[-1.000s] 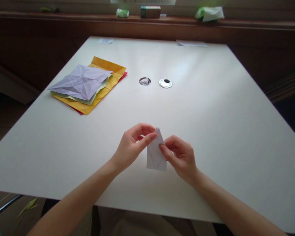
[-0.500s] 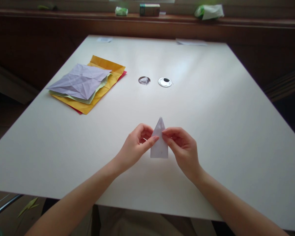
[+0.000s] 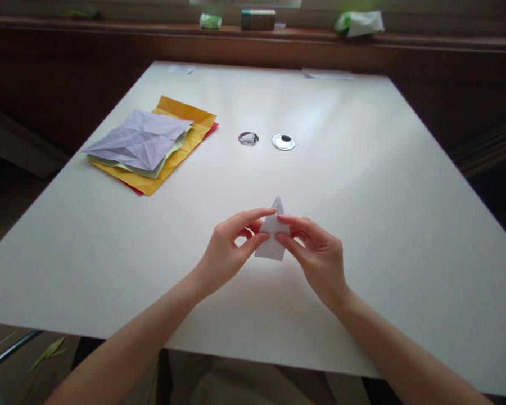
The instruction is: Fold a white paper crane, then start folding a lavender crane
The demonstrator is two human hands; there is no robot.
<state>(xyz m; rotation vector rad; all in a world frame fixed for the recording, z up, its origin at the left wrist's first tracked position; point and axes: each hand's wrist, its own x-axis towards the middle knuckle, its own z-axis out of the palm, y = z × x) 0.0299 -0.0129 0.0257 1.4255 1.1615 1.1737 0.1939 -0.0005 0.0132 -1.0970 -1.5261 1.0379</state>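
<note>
A small folded piece of pale lilac paper, pointed at its top, is held just above the white table near the front middle. My left hand pinches its left side between thumb and fingers. My right hand pinches its right side the same way. The paper's lower edge shows between the two hands; part of its middle is hidden by my fingertips.
A stack of creased paper sheets, lilac on top of pale green, yellow and red, lies at the left. Two round metal cable grommets sit in the table's middle. A box and wrapped packets stand on the wooden ledge behind.
Both hands have lifted the folded paper away from me and turned it upright, then tilted it flatter; my fingers have shifted from its upper edge to pinching its two sides.
</note>
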